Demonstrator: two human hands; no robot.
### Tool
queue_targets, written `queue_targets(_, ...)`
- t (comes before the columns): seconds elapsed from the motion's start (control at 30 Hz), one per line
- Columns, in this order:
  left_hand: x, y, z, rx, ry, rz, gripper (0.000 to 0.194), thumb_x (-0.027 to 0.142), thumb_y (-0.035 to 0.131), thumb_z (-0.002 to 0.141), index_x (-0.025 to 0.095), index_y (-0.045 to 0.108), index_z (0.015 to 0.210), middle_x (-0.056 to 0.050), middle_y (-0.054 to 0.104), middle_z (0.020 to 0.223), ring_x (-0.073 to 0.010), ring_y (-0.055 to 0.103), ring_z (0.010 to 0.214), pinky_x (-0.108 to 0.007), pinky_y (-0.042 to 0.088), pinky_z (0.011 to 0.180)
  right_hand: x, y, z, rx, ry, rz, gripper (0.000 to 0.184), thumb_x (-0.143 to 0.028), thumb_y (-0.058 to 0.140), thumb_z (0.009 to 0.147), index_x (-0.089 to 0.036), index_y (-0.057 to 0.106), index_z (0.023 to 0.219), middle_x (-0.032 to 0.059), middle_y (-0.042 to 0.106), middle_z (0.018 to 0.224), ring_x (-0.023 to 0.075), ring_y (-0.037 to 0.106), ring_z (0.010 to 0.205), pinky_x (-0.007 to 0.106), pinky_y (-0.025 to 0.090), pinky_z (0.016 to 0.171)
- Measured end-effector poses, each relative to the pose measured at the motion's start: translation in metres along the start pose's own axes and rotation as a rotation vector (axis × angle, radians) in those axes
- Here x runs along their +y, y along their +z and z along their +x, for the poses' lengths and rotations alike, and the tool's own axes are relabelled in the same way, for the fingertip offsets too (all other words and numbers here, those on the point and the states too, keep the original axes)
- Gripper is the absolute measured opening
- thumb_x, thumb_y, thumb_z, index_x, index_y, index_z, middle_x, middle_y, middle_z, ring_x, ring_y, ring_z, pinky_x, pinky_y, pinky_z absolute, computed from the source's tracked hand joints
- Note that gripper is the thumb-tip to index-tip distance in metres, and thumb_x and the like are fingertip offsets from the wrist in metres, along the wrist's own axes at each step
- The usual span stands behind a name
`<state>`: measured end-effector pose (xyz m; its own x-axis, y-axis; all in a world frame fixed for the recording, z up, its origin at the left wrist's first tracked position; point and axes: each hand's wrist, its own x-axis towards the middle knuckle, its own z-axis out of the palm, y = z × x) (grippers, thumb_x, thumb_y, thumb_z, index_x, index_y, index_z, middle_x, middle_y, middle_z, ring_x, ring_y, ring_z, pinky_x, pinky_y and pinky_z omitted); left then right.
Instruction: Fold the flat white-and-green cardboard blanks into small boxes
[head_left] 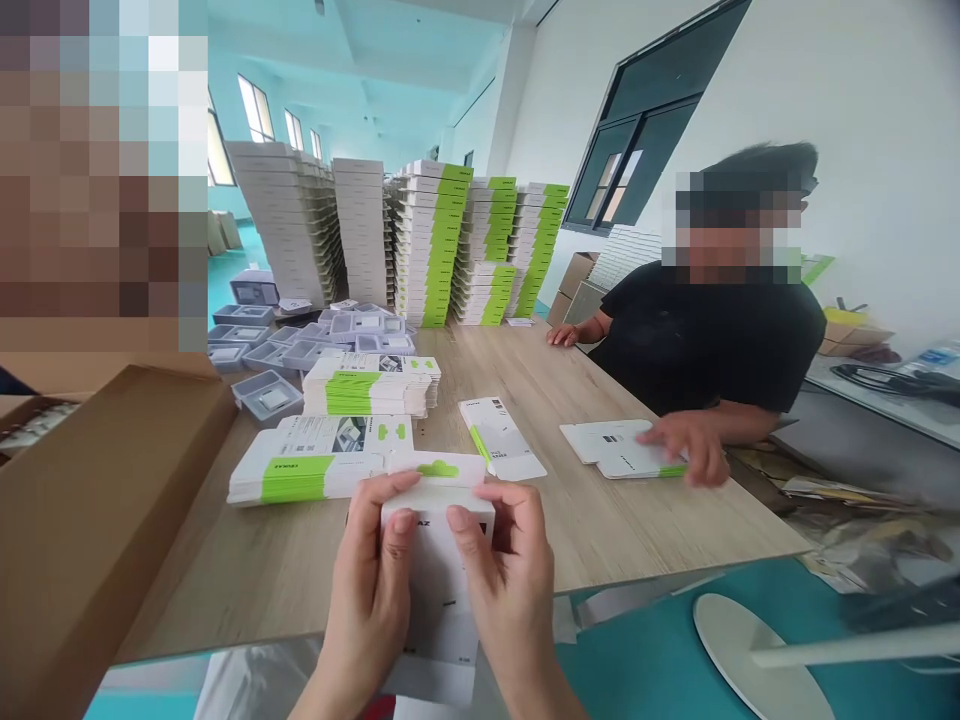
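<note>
Between my two hands is a white cardboard packaging box (439,590) with a hang tab at its far end, held over the table's near edge. My left hand (375,570) grips its left side, thumb on the top face. On the other side my right hand (510,570) presses in the same way, fingers along the right edge near the tab. Just beyond lies a stack of flat white-and-green cartons (300,465), with a second carton stack (371,385) behind it. A single flat carton (501,440) rests to the right of these.
A person in black (705,340) sits at the right, one hand over flat cartons (615,447). Clear plastic trays (270,395) are piled at the left. Tall stacks of boxes (431,245) stand at the back. An open brown carton (112,510) occupies the left edge.
</note>
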<state>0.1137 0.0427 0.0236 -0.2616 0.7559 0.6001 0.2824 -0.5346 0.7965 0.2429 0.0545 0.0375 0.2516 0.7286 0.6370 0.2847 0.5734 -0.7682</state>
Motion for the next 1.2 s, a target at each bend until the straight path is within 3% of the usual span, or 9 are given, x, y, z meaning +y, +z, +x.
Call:
queue_targets(0.1, -0.002, 0.001, 0.0, 0.024, -0.119, 0.007, 0.025, 0.045, 0.052, 0.109, 0.029, 0.069, 0.12, -0.002, 0.076, 0.113, -0.0175, 0.07, 0.101, -0.026, 0.052, 0.086, 0.001, -0.001, 0.002, -0.055, 0.103, -0.023, 0.025, -0.046, 0.07, 0.098, -0.022, 0.064, 0.098, -0.0008, 0.068, 0.074, 0.0125, 0.064, 0.056, 0.02, 0.053, 0.049)
queue_targets(0.27, 0.001, 0.003, 0.01, 0.166, -0.366, -0.041, 0.055, 0.073, 0.057, 0.095, 0.021, 0.071, 0.108, -0.006, 0.078, 0.104, -0.0213, 0.068, 0.091, -0.03, 0.052, 0.078, 0.012, 0.002, -0.023, -0.18, 0.324, 0.088, 0.04, -0.051, 0.053, 0.107, -0.023, 0.059, 0.134, 0.0103, 0.077, 0.113, 0.0186, 0.078, 0.081, 0.026, 0.064, 0.07)
queue_targets(0.37, 0.0, 0.001, 0.015, 0.195, -0.514, -0.092, 0.068, 0.084, 0.063, 0.082, 0.02, 0.071, 0.102, -0.008, 0.077, 0.103, -0.0228, 0.065, 0.09, -0.031, 0.05, 0.075, 0.023, 0.003, -0.049, -0.248, 0.292, -0.015, 0.053, -0.05, 0.05, 0.108, -0.024, 0.048, 0.154, 0.0148, 0.07, 0.14, 0.0264, 0.077, 0.115, 0.031, 0.065, 0.087)
queue_targets(0.47, -0.007, 0.0, 0.015, 0.209, -0.697, -0.132, 0.072, 0.087, 0.064, 0.078, 0.02, 0.069, 0.105, -0.007, 0.074, 0.099, -0.0231, 0.063, 0.085, -0.032, 0.049, 0.07, 0.034, 0.003, -0.066, -0.275, 0.161, -0.212, 0.057, -0.05, 0.05, 0.108, -0.025, 0.047, 0.159, 0.016, 0.07, 0.141, 0.0324, 0.073, 0.123, 0.036, 0.066, 0.085)
queue_targets(0.67, -0.028, 0.007, 0.013, 0.411, -0.491, 0.082, 0.057, 0.079, 0.053, 0.092, 0.023, 0.056, 0.104, -0.004, 0.061, 0.103, -0.0211, 0.058, 0.086, -0.034, 0.047, 0.074, 0.042, 0.004, -0.069, -0.342, 0.274, -0.115, 0.039, -0.05, 0.047, 0.109, -0.028, 0.066, 0.134, 0.0088, 0.082, 0.118, 0.025, 0.081, 0.103, 0.029, 0.065, 0.081)
queue_targets(0.87, -0.038, 0.014, -0.001, 0.192, -0.432, 0.105, 0.05, 0.059, 0.042, 0.107, 0.024, 0.04, 0.143, -0.014, 0.053, 0.135, -0.0224, 0.068, 0.102, -0.038, 0.059, 0.08, 0.057, -0.008, -0.025, -0.335, 0.415, -0.201, 0.055, -0.066, 0.045, 0.103, -0.02, 0.072, 0.118, 0.0132, 0.084, 0.106, 0.0277, 0.081, 0.096, 0.033, 0.064, 0.077)
queue_targets(1.03, -0.062, 0.004, -0.008, 0.021, -0.23, 0.427, 0.028, 0.038, 0.044, 0.107, 0.023, 0.057, 0.127, -0.02, 0.047, 0.146, -0.0354, 0.05, 0.142, -0.057, 0.054, 0.104, 0.104, -0.021, 0.036, -0.269, 0.424, -0.349, 0.07, -0.076, 0.036, 0.099, -0.018, 0.075, 0.096, 0.0159, 0.081, 0.087, 0.0314, 0.078, 0.078, 0.041, 0.062, 0.067)
queue_targets(1.1, -0.078, -0.012, 0.003, -0.004, -0.182, 0.509, 0.028, 0.034, 0.047, 0.104, 0.022, 0.062, 0.124, -0.022, 0.05, 0.15, -0.0417, 0.037, 0.152, -0.069, 0.043, 0.112, 0.111, -0.024, 0.041, -0.21, 0.393, -0.44, 0.07, -0.075, 0.036, 0.099, -0.017, 0.076, 0.105, 0.0211, 0.08, 0.097, 0.0358, 0.077, 0.089, 0.046, 0.062, 0.071)
queue_targets(1.2, -0.101, -0.042, 0.027, -0.092, -0.101, 0.626, 0.034, 0.035, 0.057, 0.096, 0.024, 0.069, 0.126, -0.019, 0.061, 0.151, -0.044, 0.03, 0.158, -0.073, 0.027, 0.122, 0.1, -0.02, 0.024, -0.166, 0.282, -0.554, 0.064, -0.069, 0.051, 0.096, -0.017, 0.075, 0.125, 0.0282, 0.068, 0.137, 0.0475, 0.059, 0.133, 0.064, 0.051, 0.101)
